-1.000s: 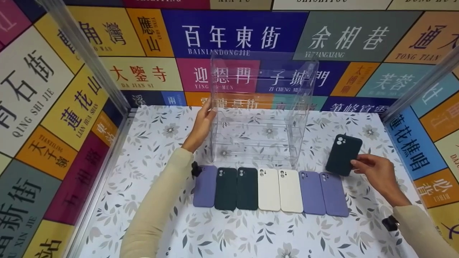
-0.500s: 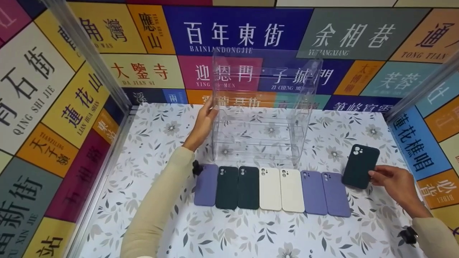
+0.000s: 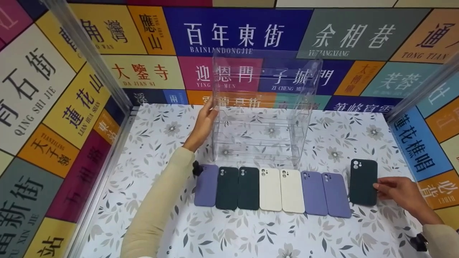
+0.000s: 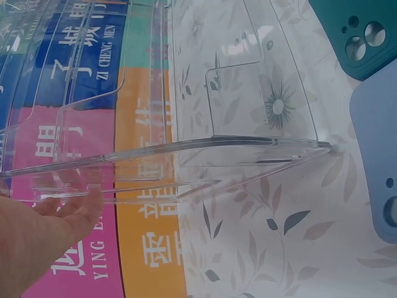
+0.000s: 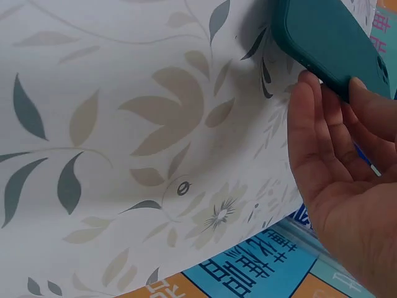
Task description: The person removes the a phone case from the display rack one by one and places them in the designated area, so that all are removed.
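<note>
My left hand (image 3: pixel 203 123) holds the left side of a clear tiered acrylic display stand (image 3: pixel 258 139). In the left wrist view, the fingers (image 4: pixel 84 214) lie along the clear side panel, with the thumb hidden. On the right, my right hand (image 3: pixel 403 193) pinches the right edge of a dark green phone case (image 3: pixel 363 182), its camera holes at the top left. The right wrist view shows thumb and fingertips at the edge of this case (image 5: pixel 332 40). Left of it, close by, lies the end purple phone case (image 3: pixel 337 195) of a row.
In front of the stand, the row continues with another purple case (image 3: pixel 315 193), two white cases (image 3: pixel 292 191), two dark green cases (image 3: pixel 248 188) and a purple case (image 3: pixel 206 186) by the left sleeve. A flowered cloth (image 3: pixel 229 233) covers the table. Printed walls (image 3: pixel 233 21) enclose the back and sides.
My right hand has carried the dark green case rightward and down, to beside the right end of the row, turning it more upright. The left hand stays at the stand.
</note>
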